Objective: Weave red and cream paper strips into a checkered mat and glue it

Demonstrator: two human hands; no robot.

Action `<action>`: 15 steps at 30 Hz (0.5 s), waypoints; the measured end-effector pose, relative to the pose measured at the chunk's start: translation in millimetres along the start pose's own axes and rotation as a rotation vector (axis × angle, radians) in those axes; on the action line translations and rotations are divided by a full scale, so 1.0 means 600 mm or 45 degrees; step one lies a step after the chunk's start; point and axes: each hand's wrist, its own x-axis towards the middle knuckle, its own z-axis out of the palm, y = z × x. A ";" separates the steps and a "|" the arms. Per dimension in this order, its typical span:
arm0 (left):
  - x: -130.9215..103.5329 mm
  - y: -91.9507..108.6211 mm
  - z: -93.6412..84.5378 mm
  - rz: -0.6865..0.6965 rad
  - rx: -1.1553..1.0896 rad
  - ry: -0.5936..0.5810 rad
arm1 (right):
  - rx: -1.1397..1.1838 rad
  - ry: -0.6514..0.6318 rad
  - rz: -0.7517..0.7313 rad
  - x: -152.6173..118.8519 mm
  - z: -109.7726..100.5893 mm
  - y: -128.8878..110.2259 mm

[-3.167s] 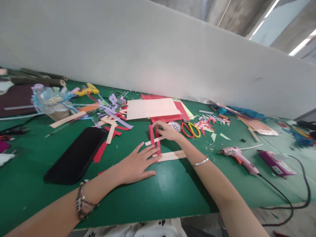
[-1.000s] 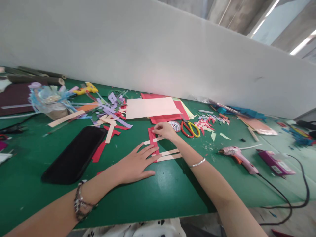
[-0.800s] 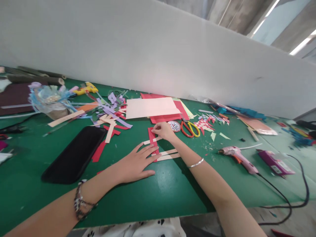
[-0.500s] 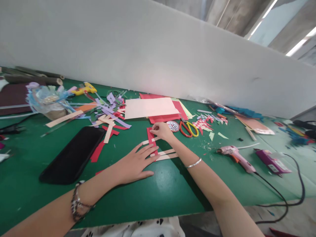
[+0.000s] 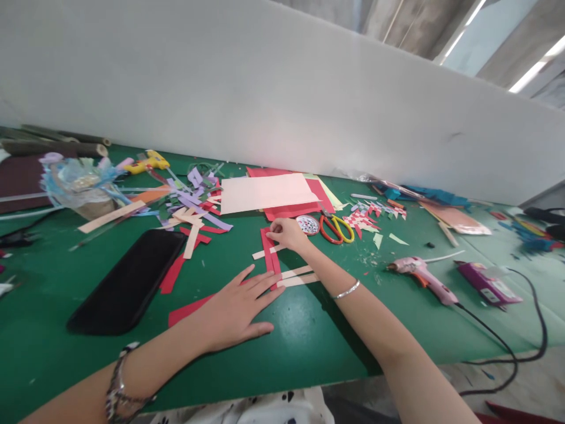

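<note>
Red paper strips (image 5: pixel 271 259) lie upright on the green table, crossed by a short cream strip (image 5: pixel 260 254) near the top and longer cream strips (image 5: pixel 298 280) lower down. My left hand (image 5: pixel 241 306) rests flat with its fingers spread, fingertips on the lower end of the red strips. At their upper end my right hand (image 5: pixel 288 234) is closed, thumb and fingers pinching the top of the red strips. Under my left wrist a wider red piece (image 5: pixel 188 311) partly shows.
A black phone-like slab (image 5: pixel 128 282) lies at left, beside paper scraps (image 5: pixel 194 194). Cream paper (image 5: pixel 265 193) lies at the back. Scissors (image 5: pixel 336 228) and a round tin (image 5: pixel 308 224) sit beyond my right hand; a pink glue gun (image 5: pixel 424 280) lies at right.
My left hand has slid slightly down and left, uncovering more of the red strips. The red piece under my left wrist shows more. My right hand is nearly unmoved.
</note>
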 end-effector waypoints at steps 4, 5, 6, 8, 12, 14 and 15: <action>0.000 0.002 -0.002 -0.012 0.000 -0.022 | -0.030 0.029 -0.021 -0.004 -0.003 -0.004; 0.000 0.002 -0.002 -0.015 -0.002 -0.027 | -0.041 0.038 -0.039 -0.008 -0.007 -0.006; -0.001 0.002 -0.001 -0.019 -0.003 -0.031 | -0.053 0.040 -0.065 -0.013 -0.013 -0.007; -0.001 0.001 0.000 -0.029 -0.004 -0.036 | -0.084 0.011 -0.142 -0.027 -0.028 -0.006; -0.002 0.000 0.000 -0.028 -0.003 -0.035 | -0.181 -0.094 -0.274 -0.067 -0.053 0.007; -0.002 0.001 -0.002 -0.017 -0.005 -0.022 | -0.306 -0.092 -0.265 -0.082 -0.056 0.015; -0.001 0.002 -0.003 -0.014 -0.005 -0.019 | -0.366 -0.094 -0.240 -0.086 -0.055 0.018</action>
